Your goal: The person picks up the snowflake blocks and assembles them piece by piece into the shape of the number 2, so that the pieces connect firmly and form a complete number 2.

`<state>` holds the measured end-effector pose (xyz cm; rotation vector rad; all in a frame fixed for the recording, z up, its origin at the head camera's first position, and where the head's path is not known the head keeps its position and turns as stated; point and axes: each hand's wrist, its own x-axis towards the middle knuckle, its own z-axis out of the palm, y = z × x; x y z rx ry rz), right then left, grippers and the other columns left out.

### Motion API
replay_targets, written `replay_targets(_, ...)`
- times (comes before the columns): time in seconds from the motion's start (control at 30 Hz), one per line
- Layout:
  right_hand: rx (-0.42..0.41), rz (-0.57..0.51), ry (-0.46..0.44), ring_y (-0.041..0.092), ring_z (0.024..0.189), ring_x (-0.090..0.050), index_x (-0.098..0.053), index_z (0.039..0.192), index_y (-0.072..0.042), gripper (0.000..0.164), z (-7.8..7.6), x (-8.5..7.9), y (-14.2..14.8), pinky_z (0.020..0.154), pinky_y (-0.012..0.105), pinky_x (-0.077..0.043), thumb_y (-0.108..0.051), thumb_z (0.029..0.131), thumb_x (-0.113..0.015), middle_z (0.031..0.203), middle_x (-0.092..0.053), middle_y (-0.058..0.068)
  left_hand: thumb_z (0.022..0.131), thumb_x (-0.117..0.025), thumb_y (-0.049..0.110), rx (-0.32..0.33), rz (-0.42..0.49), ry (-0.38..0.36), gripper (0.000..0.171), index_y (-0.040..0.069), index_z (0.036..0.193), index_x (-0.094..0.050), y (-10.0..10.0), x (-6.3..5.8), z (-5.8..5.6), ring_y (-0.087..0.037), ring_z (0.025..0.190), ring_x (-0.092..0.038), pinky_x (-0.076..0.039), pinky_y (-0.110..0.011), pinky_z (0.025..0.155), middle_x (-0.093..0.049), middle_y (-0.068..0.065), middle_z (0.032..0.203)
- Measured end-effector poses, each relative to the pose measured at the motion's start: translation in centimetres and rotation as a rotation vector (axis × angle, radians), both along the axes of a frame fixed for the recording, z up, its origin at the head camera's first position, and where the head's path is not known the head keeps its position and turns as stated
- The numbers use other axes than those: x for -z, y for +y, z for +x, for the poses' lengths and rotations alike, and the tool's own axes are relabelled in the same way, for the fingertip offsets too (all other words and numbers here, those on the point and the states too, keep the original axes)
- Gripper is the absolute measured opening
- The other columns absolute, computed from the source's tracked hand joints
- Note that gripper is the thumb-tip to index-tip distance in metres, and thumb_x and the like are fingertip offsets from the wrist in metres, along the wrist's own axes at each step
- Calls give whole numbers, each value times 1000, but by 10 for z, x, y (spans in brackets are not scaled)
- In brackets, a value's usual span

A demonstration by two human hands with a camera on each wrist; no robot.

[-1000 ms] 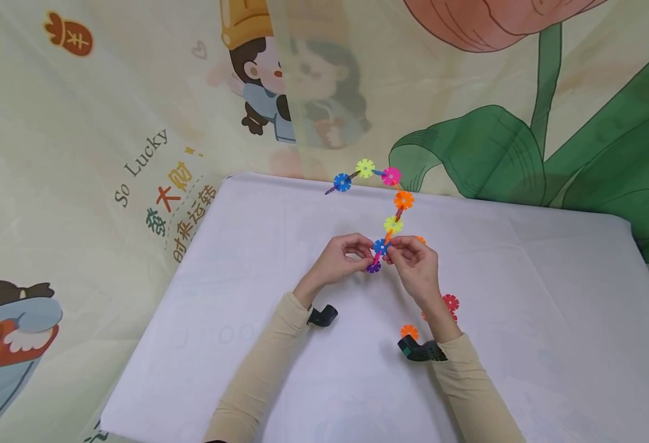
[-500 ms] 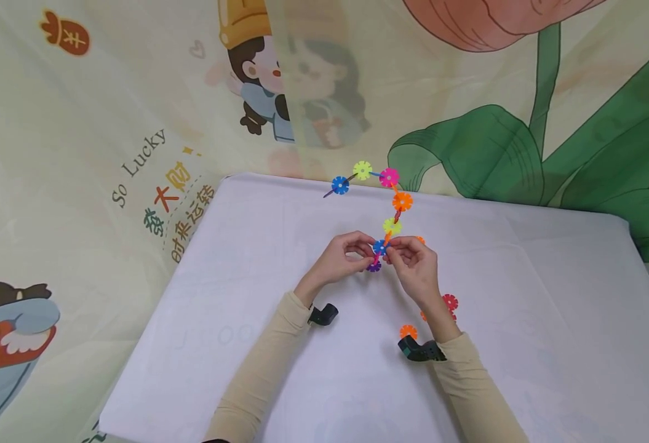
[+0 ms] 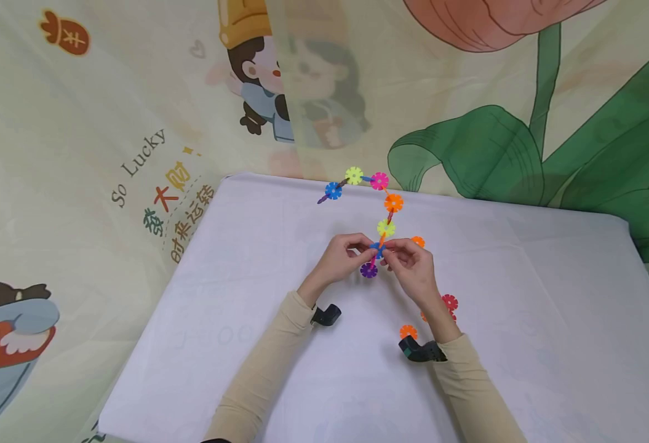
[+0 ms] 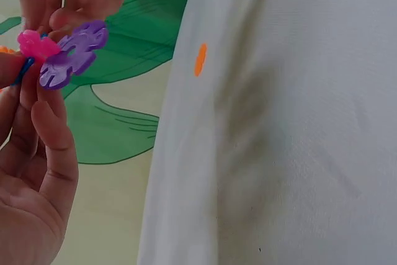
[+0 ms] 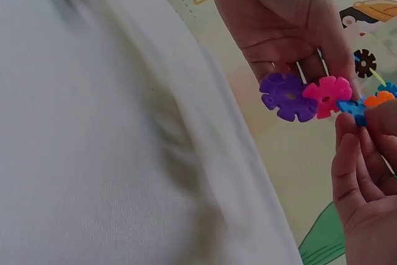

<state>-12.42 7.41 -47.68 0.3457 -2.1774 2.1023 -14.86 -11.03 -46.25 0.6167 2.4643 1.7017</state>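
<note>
A chain of toy snowflake discs, slotted edge to edge, curves from between my hands toward the back of the table. My left hand (image 3: pixel 343 258) and right hand (image 3: pixel 413 264) both pinch a blue snowflake disc (image 3: pixel 378 250) in it, thumbs against fingertips. Below this hangs a pink disc (image 5: pixel 327 96), and at the near end a purple disc (image 3: pixel 368 270). Upward the chain carries a yellow disc (image 3: pixel 386 228), an orange disc (image 3: pixel 393 203), a pink disc (image 3: pixel 379 181), another yellow disc (image 3: pixel 354 176) and a blue disc (image 3: pixel 333 191). Fingers partly cover the pinched disc.
On the white-covered table (image 3: pixel 523 307) lie an orange disc (image 3: pixel 408 332), red discs (image 3: pixel 449 302) by the right forearm, and another orange disc (image 3: pixel 418 242) beyond the right hand. Black wrist cameras (image 3: pixel 326 315) sit on both wrists. A printed cloth (image 3: pixel 457 154) hangs behind.
The left fingers have shifted up from beside the pink and purple discs onto the blue disc, which has turned. The chain's far part has swung left and slightly down; the purple disc shows more fully.
</note>
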Motion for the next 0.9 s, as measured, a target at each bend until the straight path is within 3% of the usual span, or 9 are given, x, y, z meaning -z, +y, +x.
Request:
replay_targets(0.07,-7,96,-46,28,75,-66,-64,111,8,23,0,1,6,65,18,-54,-7,95,-65,99,-64,22,93,-68,11,-15,-6,4,11,2,97,-72,-2,1,-1,-12,80,-61,-50,-21,61,-70,-7,87)
replay_targets(0.13,-32,259,-86,33,77,-63,-65,113,4,24,1,3,17,64,19,-52,-12,95,-65,98,-64,15,93,-69,11,-30,-9,5,11,2,97,-72,-4,1,-2,-12,81,-62,-51,-22,63,-70,-7,88)
replay_targets(0.27,-145,613,-96,24,77,-57,-69,107,-1,21,13,11,50,65,24,-50,-15,91,-71,90,-62,6,93,-69,10,-49,-4,7,10,1,97,-72,-8,0,-4,-14,81,-62,-52,-23,67,-70,-7,88)
replay_targets(0.37,-208,764,-68,18,77,-53,-71,103,-3,23,26,17,76,64,27,-48,-14,84,-78,87,-59,2,93,-68,10,-47,8,13,10,1,97,-71,-10,0,-4,-16,81,-61,-53,-24,69,-70,-7,88)
replay_targets(0.57,-248,793,-50,14,76,-50,-73,110,-3,38,47,22,105,63,23,-46,-12,75,-86,88,-56,1,93,-68,7,-61,31,16,9,-1,95,-71,-12,1,-4,-17,80,-61,-52,-25,69,-70,-9,87)
replay_targets(0.9,-219,811,-82,16,76,-47,-75,99,-5,29,48,24,106,58,23,-44,-7,72,-87,87,-51,1,93,-67,8,-59,40,13,10,-1,96,-71,-8,1,-5,-16,80,-60,-51,-23,68,-69,-8,86)
